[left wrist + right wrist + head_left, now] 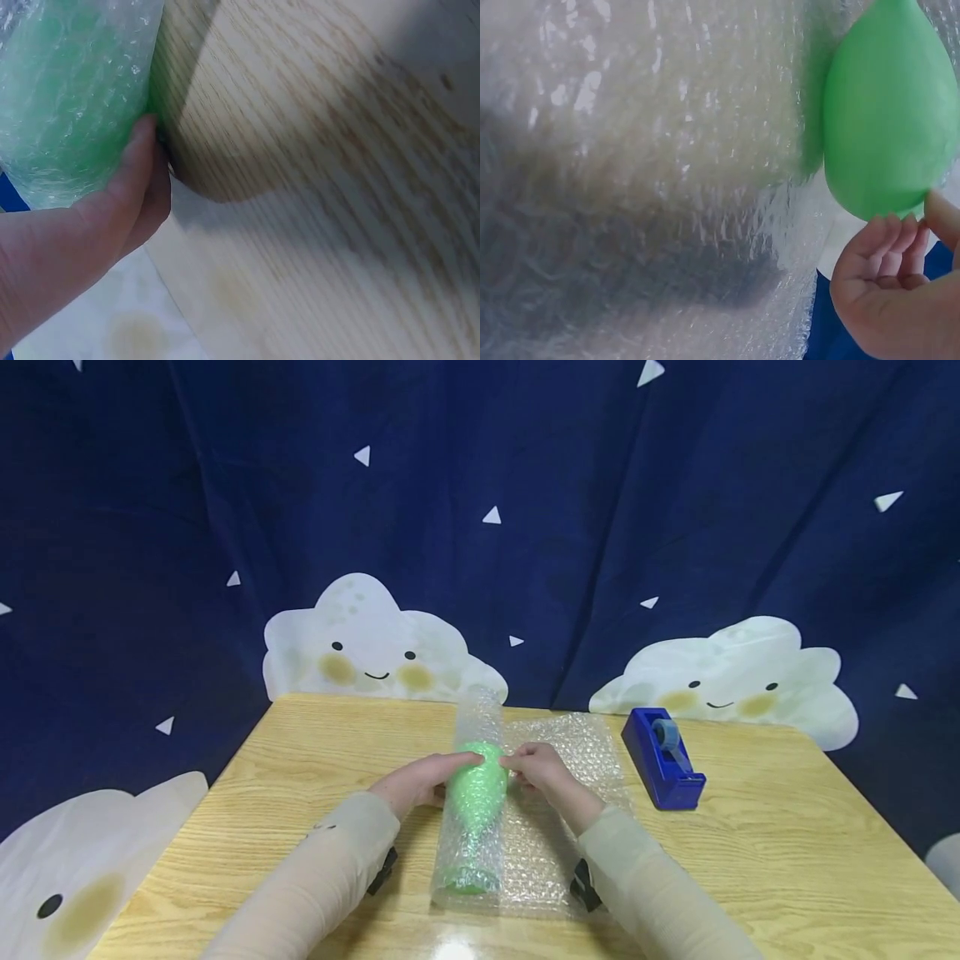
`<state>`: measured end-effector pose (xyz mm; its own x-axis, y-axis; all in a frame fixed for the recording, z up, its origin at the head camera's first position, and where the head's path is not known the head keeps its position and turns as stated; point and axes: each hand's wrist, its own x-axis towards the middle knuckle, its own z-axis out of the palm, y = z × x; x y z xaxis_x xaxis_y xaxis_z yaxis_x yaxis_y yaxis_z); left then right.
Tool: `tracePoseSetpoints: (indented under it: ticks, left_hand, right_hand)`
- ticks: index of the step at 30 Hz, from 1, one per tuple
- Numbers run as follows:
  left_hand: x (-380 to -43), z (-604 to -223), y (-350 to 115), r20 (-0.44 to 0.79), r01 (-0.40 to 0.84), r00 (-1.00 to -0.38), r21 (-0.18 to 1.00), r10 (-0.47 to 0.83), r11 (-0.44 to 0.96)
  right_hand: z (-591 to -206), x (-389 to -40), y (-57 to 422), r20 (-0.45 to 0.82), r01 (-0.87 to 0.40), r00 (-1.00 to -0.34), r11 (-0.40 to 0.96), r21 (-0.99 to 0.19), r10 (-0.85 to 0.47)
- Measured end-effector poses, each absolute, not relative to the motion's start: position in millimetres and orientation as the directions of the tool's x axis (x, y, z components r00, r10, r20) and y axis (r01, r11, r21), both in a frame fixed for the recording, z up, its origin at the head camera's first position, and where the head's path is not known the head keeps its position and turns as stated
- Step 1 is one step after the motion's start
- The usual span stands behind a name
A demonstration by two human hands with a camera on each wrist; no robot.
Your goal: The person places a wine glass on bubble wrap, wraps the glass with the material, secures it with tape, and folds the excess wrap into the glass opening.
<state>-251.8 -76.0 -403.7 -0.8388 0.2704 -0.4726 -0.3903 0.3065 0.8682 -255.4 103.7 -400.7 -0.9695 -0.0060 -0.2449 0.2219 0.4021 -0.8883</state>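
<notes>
A green goblet (pixel 477 793) with a wide bowl, narrow stem and round foot lies lengthwise on a sheet of bubble wrap (pixel 555 860). The wrap's left part is turned up over it as a clear roll. My left hand (pixel 423 779) holds the roll from the left, thumb on top and fingers low along its side. In the right wrist view, the goblet's right side shows bare, and my right hand (pixel 892 289) has curled fingers and thumb at the bowl's end. From the head, the right hand (pixel 546 774) appears to pinch there; the exact contact is hard to see.
To the right of the wrap stands a blue tape dispenser (pixel 663 768) with a roll of tape (pixel 665 735). Everything is on a wooden table (pixel 780 835). Behind it hangs a dark blue curtain (pixel 427 543) with printed clouds and white triangles.
</notes>
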Motion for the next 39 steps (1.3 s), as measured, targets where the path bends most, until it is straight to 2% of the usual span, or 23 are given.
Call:
tracePoseSetpoints:
  ticks: [4,9,13,17,22,26,34,39]
  left_hand:
    - [-251,-404,-74,-0.478,-0.400,-0.841,0.865,0.254,0.302]
    - [-251,-404,-73,-0.482,-0.405,-0.842,0.862,0.243,0.304]
    - [-252,-404,-73,-0.481,-0.404,-0.841,0.863,0.248,0.303]
    - [-252,-405,-74,-0.477,-0.400,-0.840,0.866,0.257,0.300]
    - [-251,-404,-75,-0.470,-0.390,-0.840,0.871,0.273,0.298]
    - [-252,-405,-76,-0.465,-0.379,-0.836,0.874,0.292,0.305]
    - [-252,-406,-76,-0.451,-0.376,-0.853,0.879,0.262,0.293]
    - [-251,-405,-76,-0.461,-0.398,-0.857,0.876,0.231,0.274]
  right_hand:
    - [-399,-254,102,-0.193,0.179,-0.981,0.406,-0.896,0.005]
    - [-398,-252,98,-0.037,0.038,-0.999,0.496,-0.868,0.012]
    - [-395,-246,93,0.098,-0.080,-0.995,0.612,-0.787,-0.005]
    - [-391,-240,90,0.181,-0.158,-0.982,0.747,-0.645,-0.052]
    - [-385,-234,86,0.175,-0.199,-0.975,0.885,-0.421,-0.136]
    - [-381,-231,83,0.158,-0.210,-0.973,0.923,-0.322,-0.166]
    - [-379,-230,86,0.114,-0.200,-0.978,0.928,-0.314,-0.173]
    - [-380,-230,91,0.092,-0.204,-0.979,0.905,-0.373,-0.182]
